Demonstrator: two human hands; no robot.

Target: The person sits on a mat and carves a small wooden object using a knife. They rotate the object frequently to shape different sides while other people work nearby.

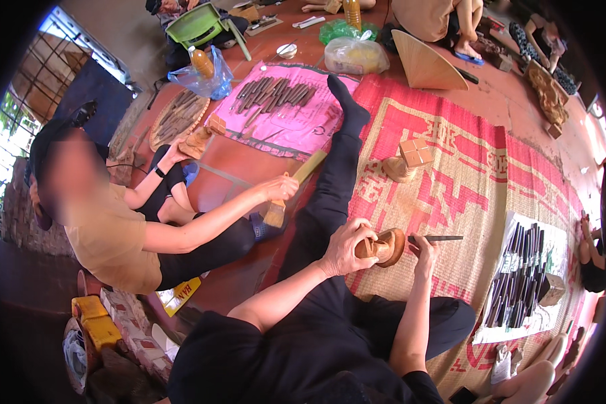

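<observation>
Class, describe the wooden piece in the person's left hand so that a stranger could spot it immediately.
Start at the red patterned woven mat and find its near left edge. There the left hand clasps a small round wooden carving, with the right hand's dark file beside it. Unlike the square-topped wooden carving standing farther off, it is held.

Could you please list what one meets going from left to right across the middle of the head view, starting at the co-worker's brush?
Co-worker's flat brush → left hand → round wooden carving → right hand holding a dark file → row of dark chisels on a white cloth.
</observation>
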